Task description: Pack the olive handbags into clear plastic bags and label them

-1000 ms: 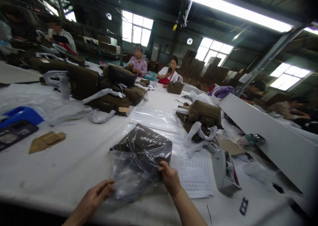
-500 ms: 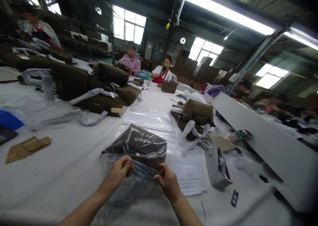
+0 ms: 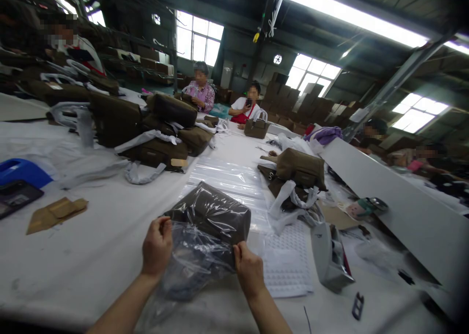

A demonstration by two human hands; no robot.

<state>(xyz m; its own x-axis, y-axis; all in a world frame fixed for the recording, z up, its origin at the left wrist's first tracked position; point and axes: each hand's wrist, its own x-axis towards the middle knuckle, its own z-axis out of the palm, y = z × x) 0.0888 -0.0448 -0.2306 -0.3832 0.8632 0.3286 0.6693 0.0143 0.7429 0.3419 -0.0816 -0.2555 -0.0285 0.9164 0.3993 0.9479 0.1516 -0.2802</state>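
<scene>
A dark olive handbag (image 3: 216, 209) lies on the white table inside a clear plastic bag (image 3: 188, 270), whose loose end spreads toward me. My left hand (image 3: 157, 246) is closed, pinching the plastic at the left side near the handbag's corner. On the right, my right hand (image 3: 249, 268) pinches the plastic edge by the handbag's lower right corner. Creased, shiny film covers the handbag. Beyond it lie flat clear plastic sheets (image 3: 223, 175). Printed paper (image 3: 287, 270) rests beside my right hand.
Olive handbags (image 3: 172, 111) with wrapped handles are piled at the left, and more (image 3: 298, 170) at the right. A tape dispenser (image 3: 331, 258), a small dark tool (image 3: 358, 306) and brown paper (image 3: 56, 214) lie around. A white board (image 3: 388, 202) slants along the right. Several people are beyond.
My left hand has moved left and slightly up, from the middle of the plastic to its left edge. My right hand has shifted slightly, still gripping the plastic. The view has shifted a little.
</scene>
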